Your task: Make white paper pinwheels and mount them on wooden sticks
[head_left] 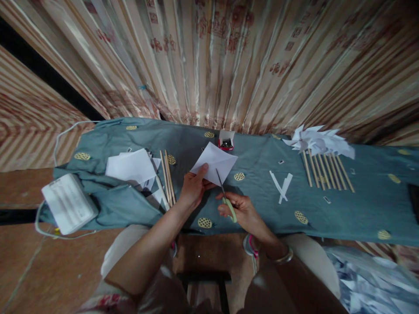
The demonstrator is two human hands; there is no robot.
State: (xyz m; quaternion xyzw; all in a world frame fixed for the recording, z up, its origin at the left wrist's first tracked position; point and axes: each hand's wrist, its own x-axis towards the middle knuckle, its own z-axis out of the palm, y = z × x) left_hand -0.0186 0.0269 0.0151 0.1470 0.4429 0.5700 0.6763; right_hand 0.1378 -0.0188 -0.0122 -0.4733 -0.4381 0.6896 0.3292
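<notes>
In the head view a square sheet of white paper (218, 158) is pinched at its near left edge by my left hand (194, 186), thumb on top. Crease lines show on the sheet. My right hand (241, 210) grips a pair of scissors (230, 208) with pale green handles; their dark blades lie at the paper's near right edge. Whether the blades have cut into it I cannot tell. Just beyond the paper stands a small red and white box (226, 143) with dark small items inside. Two or so narrow white paper strips (282, 188) lie crossed to the right.
A blue-green cloth (262, 209) with pineapple prints covers the table. At left lie a paper stack (131, 168), several wooden sticks (169, 179) and a white box-shaped device (69, 203) with a cable. Paper pinwheels (322, 141) on sticks lie at right, before a curtain (209, 65).
</notes>
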